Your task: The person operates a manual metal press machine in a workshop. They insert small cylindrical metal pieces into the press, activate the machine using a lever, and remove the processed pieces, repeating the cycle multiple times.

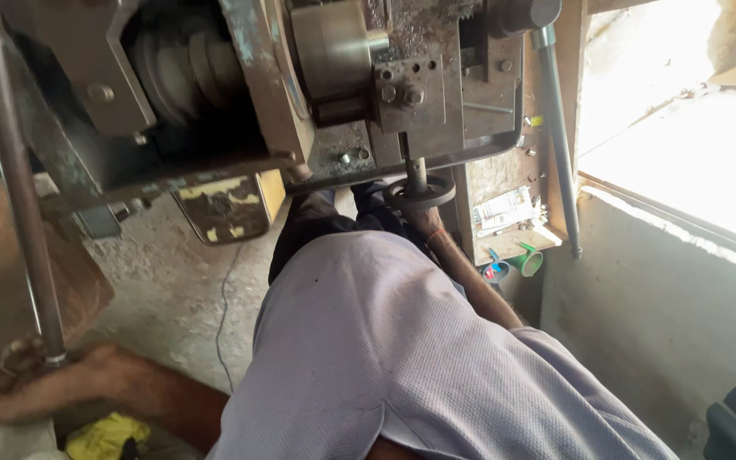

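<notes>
R hand [420,215] clamped on small black handwheel [420,192] under lathe carriage [411,94], 12 o'clock. L hand [10,366] wrapped round steel rod [12,179], 8 o'clock. Hands well apart.

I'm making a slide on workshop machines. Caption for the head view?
Right hand on the small handwheel beneath a worn lathe; left hand grips a steel rod.

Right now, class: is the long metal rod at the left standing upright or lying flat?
Upright, slightly tilted. The metal rod runs from the picture's top down to the left hand, which grips its lower end. The right hand reaches the machine's handwheel.
</notes>
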